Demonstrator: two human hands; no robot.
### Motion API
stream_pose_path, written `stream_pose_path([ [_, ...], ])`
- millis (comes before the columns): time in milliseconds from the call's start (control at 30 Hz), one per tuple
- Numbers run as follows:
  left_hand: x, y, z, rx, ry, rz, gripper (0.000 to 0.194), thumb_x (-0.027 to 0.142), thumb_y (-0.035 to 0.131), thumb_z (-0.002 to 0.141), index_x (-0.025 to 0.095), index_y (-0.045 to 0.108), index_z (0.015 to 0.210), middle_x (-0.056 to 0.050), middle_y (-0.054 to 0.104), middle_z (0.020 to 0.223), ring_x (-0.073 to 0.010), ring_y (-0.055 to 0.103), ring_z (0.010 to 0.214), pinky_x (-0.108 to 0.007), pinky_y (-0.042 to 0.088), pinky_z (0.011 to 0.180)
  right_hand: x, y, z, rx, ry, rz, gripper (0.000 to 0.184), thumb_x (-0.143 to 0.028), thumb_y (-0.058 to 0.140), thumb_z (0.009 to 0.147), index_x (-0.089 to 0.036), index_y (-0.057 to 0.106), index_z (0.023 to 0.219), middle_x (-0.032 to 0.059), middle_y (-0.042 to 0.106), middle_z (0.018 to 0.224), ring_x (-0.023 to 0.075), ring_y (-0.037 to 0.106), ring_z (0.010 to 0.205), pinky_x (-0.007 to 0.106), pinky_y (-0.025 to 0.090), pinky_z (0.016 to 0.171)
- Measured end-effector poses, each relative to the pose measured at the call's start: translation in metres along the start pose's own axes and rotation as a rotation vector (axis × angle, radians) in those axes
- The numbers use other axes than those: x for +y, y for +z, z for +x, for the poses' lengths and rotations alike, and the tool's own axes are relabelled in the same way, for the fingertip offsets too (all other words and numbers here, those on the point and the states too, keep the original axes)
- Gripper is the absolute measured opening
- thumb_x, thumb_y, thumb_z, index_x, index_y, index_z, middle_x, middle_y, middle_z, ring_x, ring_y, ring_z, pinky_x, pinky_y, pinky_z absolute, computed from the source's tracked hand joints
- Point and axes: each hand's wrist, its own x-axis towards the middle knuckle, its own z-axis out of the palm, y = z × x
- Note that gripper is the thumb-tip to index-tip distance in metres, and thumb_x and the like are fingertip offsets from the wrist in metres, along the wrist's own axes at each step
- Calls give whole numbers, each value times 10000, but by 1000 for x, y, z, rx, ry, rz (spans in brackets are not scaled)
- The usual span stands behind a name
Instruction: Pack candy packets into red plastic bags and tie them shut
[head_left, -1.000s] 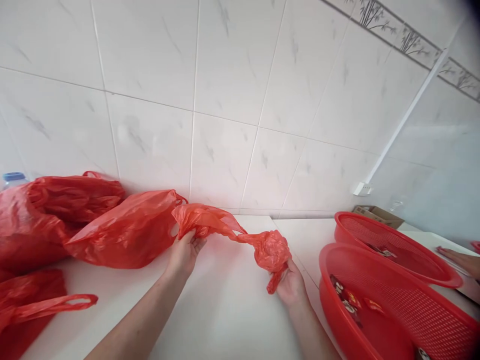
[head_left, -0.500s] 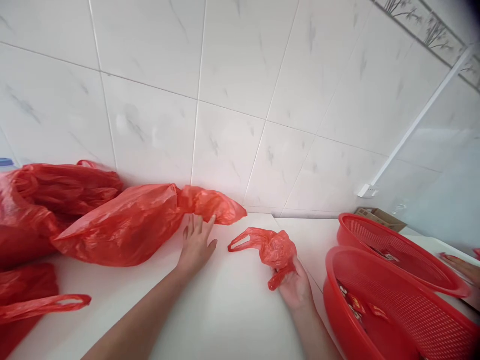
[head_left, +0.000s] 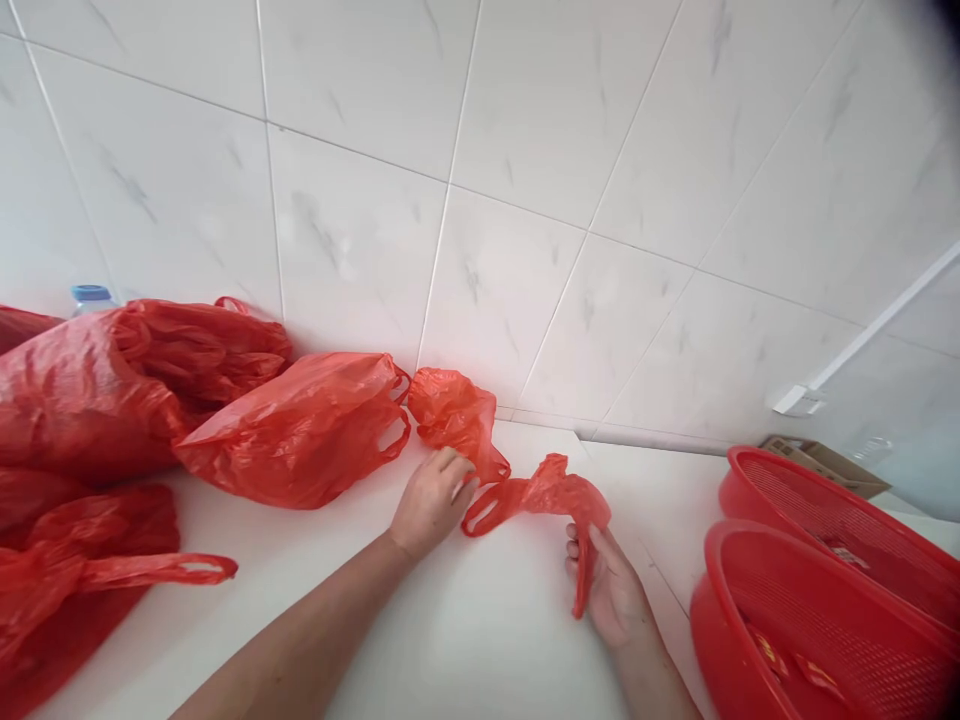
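My right hand (head_left: 607,580) grips a crumpled red plastic bag (head_left: 566,492), with one strap hanging below my fingers. The bag's looped handle reaches left to my left hand (head_left: 436,500). That hand's fingers are curled in, close to this handle and to the lower corner of a second small red bag (head_left: 454,405) by the wall. Whether my left fingers pinch either one is hidden. Left of it lies a puffed-up red bag (head_left: 292,430) with its handles toward my left hand.
More red bags (head_left: 67,400) are heaped at the left, with a blue-capped bottle (head_left: 91,297) behind them. Two red mesh baskets (head_left: 712,590) stand at the right, small red packets (head_left: 817,675) in the nearer one. A cardboard box (head_left: 832,468) sits behind them, against the tiled wall (head_left: 360,250).
My left hand has moved right toward the held bag, its spread fingers now curled. The bag in my right hand has loosened and hangs longer. The view has swung left.
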Motion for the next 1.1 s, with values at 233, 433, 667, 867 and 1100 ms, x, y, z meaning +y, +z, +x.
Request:
stream_pose_path([
  [233,30,16,-18,-180,78,-288,797,216,741,629,314,411,1348,-45,568,1289,-253,557,1116,-390,466,931,15,37,-21,-181,84,-268,243,-430,605,838,-188,613,836,-23,589,657,70,485,508,171,399,467],
  [433,10,14,-13,-31,-216,-481,429,84,436,755,233,531,1146,-28,679,996,-185,650,866,-273,515,720,-1,14,-11,-102,223,86,264,-386,671,792,-176,616,641,-34,534,520,70,467,434,174,394,402],
  [667,5,18,-18,97,-450,-572,403,164,530,737,230,503,1134,-39,667,955,-172,643,775,-253,496,636,-19,-3,-8,-132,76,378,377,-391,730,731,-312,641,1088,-32,707,912,91,622,675,185,500,537],
  [867,15,16,-20,27,-484,-645,198,244,484,804,206,540,990,-26,665,863,-156,631,725,-247,485,617,5,32,-23,-307,28,10,201,-314,722,746,-235,700,930,43,702,936,170,647,851,285,524,721],
  [1100,43,20,-30,-180,-391,-646,131,288,578,744,176,588,676,31,598,613,-123,551,560,-218,426,515,27,57,-32,-81,-417,-864,214,-355,595,786,-251,683,951,35,668,998,214,608,930,323,476,808],
])
